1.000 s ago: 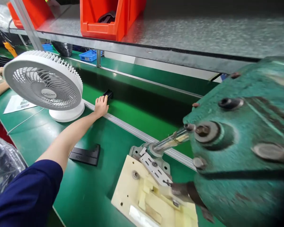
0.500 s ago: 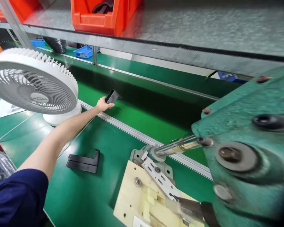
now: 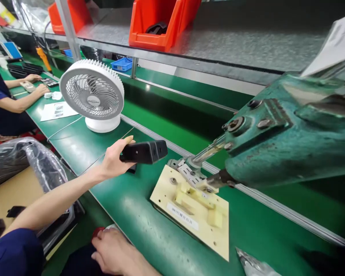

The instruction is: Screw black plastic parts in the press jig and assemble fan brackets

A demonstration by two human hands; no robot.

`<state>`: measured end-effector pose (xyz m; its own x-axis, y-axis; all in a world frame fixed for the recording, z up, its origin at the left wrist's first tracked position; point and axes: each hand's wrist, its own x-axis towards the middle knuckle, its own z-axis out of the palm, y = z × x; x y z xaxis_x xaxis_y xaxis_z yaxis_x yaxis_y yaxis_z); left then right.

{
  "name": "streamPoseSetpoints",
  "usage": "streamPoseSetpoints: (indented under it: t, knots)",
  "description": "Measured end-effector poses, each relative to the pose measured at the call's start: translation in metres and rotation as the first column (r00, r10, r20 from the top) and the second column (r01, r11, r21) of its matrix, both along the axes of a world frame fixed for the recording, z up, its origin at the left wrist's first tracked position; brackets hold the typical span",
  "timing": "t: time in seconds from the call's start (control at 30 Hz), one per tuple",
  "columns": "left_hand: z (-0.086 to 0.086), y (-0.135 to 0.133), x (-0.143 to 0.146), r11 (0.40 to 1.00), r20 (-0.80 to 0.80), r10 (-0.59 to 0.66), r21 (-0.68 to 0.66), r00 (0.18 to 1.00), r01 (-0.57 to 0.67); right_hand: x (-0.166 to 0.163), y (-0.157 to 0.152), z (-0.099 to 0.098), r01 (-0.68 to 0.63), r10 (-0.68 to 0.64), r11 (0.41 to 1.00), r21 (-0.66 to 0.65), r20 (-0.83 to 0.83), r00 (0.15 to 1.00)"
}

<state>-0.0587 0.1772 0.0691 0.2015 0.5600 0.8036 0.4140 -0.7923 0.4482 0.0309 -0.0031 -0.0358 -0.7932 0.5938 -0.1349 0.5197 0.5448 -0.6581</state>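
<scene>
My left hand point(image 3: 117, 157) grips a black rectangular plastic part point(image 3: 145, 152), held above the green bench with its end toward the pale fixture. Behind it, another black plastic part point(image 3: 132, 169) lies on the bench, mostly hidden. My right hand point(image 3: 117, 251) is low, by the bench's front edge, with its fingers curled. Something red and white point(image 3: 99, 232) shows beside those fingers; whether it is held is unclear. The cream fixture plate point(image 3: 195, 207), with a label and raised blocks, sits beneath the green press-like machine point(image 3: 264, 142).
A white fan point(image 3: 92, 92) stands on the bench point(image 3: 126, 203). To the left are a plastic-lined carton point(image 3: 46, 168) with black parts and a co-worker's hands point(image 3: 41, 89). Above is a shelf with an orange bin point(image 3: 149, 40). A clear bag point(image 3: 253, 264) lies at front right.
My left hand has brought the black part back from the green strip behind the rail, nearer the fixture. The view has shifted, and my right hand now shows.
</scene>
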Motion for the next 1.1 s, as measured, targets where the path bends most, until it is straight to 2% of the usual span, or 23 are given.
streamPoseSetpoints:
  t: [0.03,0.07,0.1,0.13,0.2,0.23,0.3,0.4,0.43,0.5,0.53,0.57,0.6,0.63,0.67,0.7,0.77,0.8,0.87,1.0,1.1]
  knots:
    - [-0.002,-0.015,-0.009,0.990,-0.025,0.037,0.139,0.999,-0.034,0.005,-0.004,0.010,0.073,-0.079,0.995,-0.069,-0.092,0.993]
    - [-0.004,-0.028,-0.019,0.963,-0.041,0.071,0.263,0.997,-0.058,0.012,-0.007,0.022,0.178,-0.211,0.971,-0.162,-0.221,0.952]
    - [-0.005,-0.040,-0.027,0.928,-0.050,0.103,0.365,0.993,-0.077,0.018,-0.009,0.033,0.270,-0.364,0.920,-0.284,-0.364,0.857]
    - [-0.007,-0.051,-0.035,0.891,-0.063,0.129,0.445,0.990,-0.088,0.025,-0.011,0.043,0.315,-0.506,0.851,-0.421,-0.495,0.706]
    - [-0.009,-0.068,-0.049,0.825,-0.116,0.158,0.561,0.981,-0.067,0.033,-0.013,0.059,0.214,-0.671,0.733,-0.646,-0.635,0.382]
    - [-0.010,-0.074,-0.054,0.799,-0.158,0.156,0.600,0.975,-0.030,0.033,-0.014,0.064,0.136,-0.721,0.688,-0.713,-0.649,0.244]
    - [-0.013,-0.083,-0.062,0.774,-0.256,0.097,0.627,0.962,0.089,0.029,-0.016,0.069,0.037,-0.802,0.597,-0.801,-0.595,0.048]
    - [-0.021,-0.091,-0.070,0.804,-0.361,-0.083,0.526,0.929,0.276,0.019,-0.016,0.072,0.043,-0.905,0.408,-0.912,-0.410,-0.114]
    - [-0.023,-0.093,-0.071,0.827,-0.357,-0.120,0.480,0.926,0.293,0.017,-0.016,0.072,0.057,-0.924,0.351,-0.935,-0.356,-0.139]
    - [-0.028,-0.099,-0.073,0.919,-0.233,-0.078,0.359,0.969,0.160,0.016,-0.015,0.070,0.070,-0.942,0.284,-0.956,-0.292,-0.163]
    - [-0.029,-0.103,-0.073,0.969,-0.129,-0.017,0.241,0.991,0.048,0.018,-0.015,0.068,0.069,-0.944,0.271,-0.960,-0.279,-0.175]
    - [-0.030,-0.109,-0.073,0.997,-0.014,0.046,0.064,0.999,-0.045,0.020,-0.015,0.066,0.067,-0.944,0.263,-0.963,-0.271,-0.189]
    - [-0.030,-0.115,-0.071,0.984,0.095,0.096,-0.156,0.991,-0.081,0.023,-0.014,0.063,0.069,-0.942,0.255,-0.964,-0.264,-0.205]
    - [-0.029,-0.122,-0.069,0.925,0.197,0.127,-0.377,0.972,-0.045,0.025,-0.014,0.059,0.075,-0.941,0.246,-0.966,-0.257,-0.221]
    - [-0.029,-0.129,-0.067,0.826,0.288,0.146,-0.562,0.946,0.044,0.027,-0.014,0.056,0.083,-0.940,0.237,-0.968,-0.250,-0.233]
    - [-0.028,-0.136,-0.064,0.708,0.370,0.165,-0.690,0.914,0.151,0.028,-0.014,0.052,0.089,-0.941,0.229,-0.969,-0.244,-0.236]
    - [-0.027,-0.148,-0.057,0.507,0.477,0.236,-0.804,0.846,0.312,0.030,-0.013,0.045,0.093,-0.947,0.214,-0.972,-0.230,-0.223]
    - [-0.027,-0.152,-0.054,0.449,0.502,0.274,-0.821,0.820,0.352,0.029,-0.013,0.042,0.095,-0.951,0.208,-0.974,-0.224,-0.213]
    - [-0.028,-0.157,-0.048,0.410,0.520,0.321,-0.830,0.792,0.378,0.028,-0.012,0.038,0.108,-0.957,0.193,-0.975,-0.211,-0.198]
    - [-0.027,-0.155,-0.041,0.416,0.510,0.312,-0.832,0.802,0.367,0.024,-0.011,0.034,0.144,-0.961,0.177,-0.974,-0.202,-0.186]
    - [-0.027,-0.151,-0.040,0.407,0.502,0.298,-0.836,0.812,0.367,0.022,-0.011,0.035,0.161,-0.956,0.175,-0.971,-0.207,-0.210]
